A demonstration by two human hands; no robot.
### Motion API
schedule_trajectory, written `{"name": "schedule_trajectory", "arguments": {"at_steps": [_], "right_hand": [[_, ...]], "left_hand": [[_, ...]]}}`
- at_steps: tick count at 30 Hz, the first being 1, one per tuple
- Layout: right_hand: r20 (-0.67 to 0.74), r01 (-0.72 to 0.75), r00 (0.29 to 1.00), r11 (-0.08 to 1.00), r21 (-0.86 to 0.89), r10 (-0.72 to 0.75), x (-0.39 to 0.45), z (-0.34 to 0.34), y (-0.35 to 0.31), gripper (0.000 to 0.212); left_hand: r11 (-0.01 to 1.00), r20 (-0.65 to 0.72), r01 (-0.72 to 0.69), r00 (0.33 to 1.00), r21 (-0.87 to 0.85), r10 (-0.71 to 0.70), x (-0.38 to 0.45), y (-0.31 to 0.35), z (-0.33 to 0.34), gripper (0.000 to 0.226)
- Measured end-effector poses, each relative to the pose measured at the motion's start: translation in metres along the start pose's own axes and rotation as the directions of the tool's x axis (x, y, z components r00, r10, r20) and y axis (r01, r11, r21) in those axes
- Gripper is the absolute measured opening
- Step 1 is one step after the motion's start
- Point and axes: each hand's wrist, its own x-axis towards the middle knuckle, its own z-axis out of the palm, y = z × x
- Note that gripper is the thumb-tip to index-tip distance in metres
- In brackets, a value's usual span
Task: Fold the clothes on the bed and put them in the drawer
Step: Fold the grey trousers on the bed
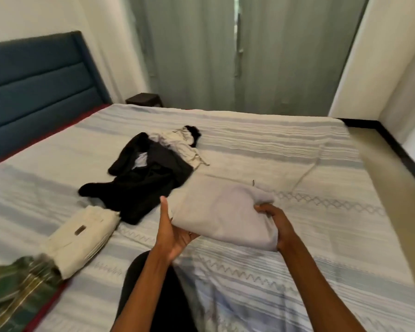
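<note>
The folded grey cloth [222,216] lies near the front of the bed [297,164], gripped at both ends: left hand [175,230] fingers curl underneath, right hand [274,220] fingers pinch its edge. Black clothes [144,183] lie just beside it.

Folded grey garment [223,212] is sitting mid-bed; black clothes [144,180] and a crumpled cream piece [177,144] are lying unfolded behind it, folded cream trousers [82,238] lying at the left.
</note>
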Motion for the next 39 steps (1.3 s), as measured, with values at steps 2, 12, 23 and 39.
{"name": "schedule_trajectory", "arguments": {"at_steps": [2,12,23,39], "right_hand": [[0.012,-0.049,0.999,0.990,-0.129,0.051,0.017,0.034,0.006,0.033],[0.274,0.021,0.932,0.721,-0.693,0.236,0.089,0.229,0.090,0.026],[0.539,0.518,0.841,0.222,-0.826,0.043,0.184,0.398,0.204,0.060],[0.706,0.642,0.683,-0.615,-0.458,0.187,0.211,0.360,0.306,0.102]], "left_hand": [[0.995,-0.014,0.028,1.000,0.095,-0.027,-0.009,0.032,-0.033,0.078],[0.922,-0.451,-0.085,0.853,0.377,0.263,-0.068,0.132,-0.179,0.056],[0.816,-0.659,-0.072,0.552,0.573,0.511,-0.073,0.150,-0.295,0.035],[-0.203,-0.215,0.441,0.727,0.874,0.652,-0.009,0.140,-0.327,0.084]]}}
